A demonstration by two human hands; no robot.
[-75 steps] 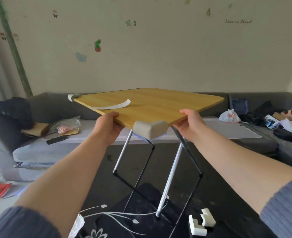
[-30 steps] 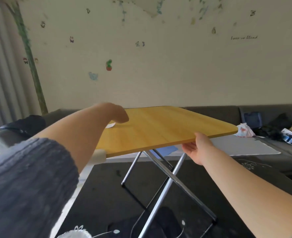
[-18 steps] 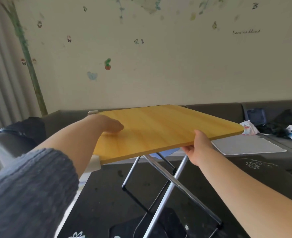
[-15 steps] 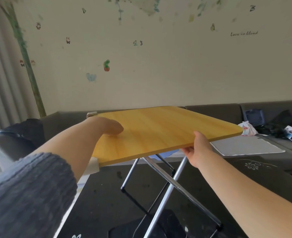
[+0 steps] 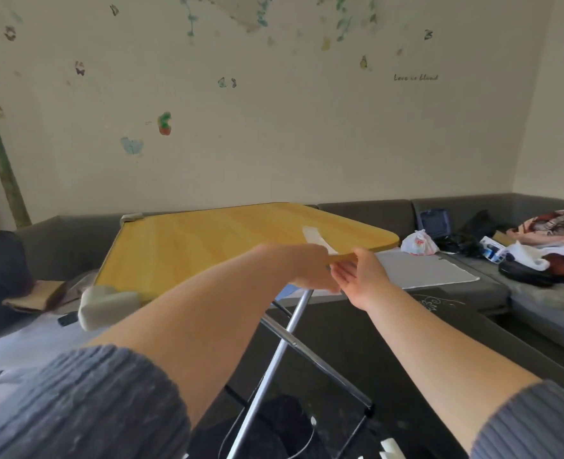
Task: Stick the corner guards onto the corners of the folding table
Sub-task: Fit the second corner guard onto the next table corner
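Note:
The folding table (image 5: 207, 246) has a yellow wooden top on crossed metal legs. One pale corner guard (image 5: 105, 304) sits on its near-left corner and another corner guard (image 5: 131, 217) on its far-left corner. The right corner of the top is bare. A white paper strip (image 5: 317, 238) lies on the top near that corner. My left hand (image 5: 307, 266) is at the near edge with its fingers curled, pinching the strip's near end. My right hand (image 5: 360, 276) is open just beside it, palm turned left, at the table's edge.
A dark sofa (image 5: 373, 213) runs along the wall and down the right, with bags, clothes and a box (image 5: 492, 251) on it. A loose white corner guard (image 5: 390, 450) lies on the dark floor at the bottom. A grey mat (image 5: 423, 270) lies behind the table.
The table has turned, so the guarded corner is now at the near left. My left hand came from the far side to the near right edge with the strip. My right hand let go of the edge.

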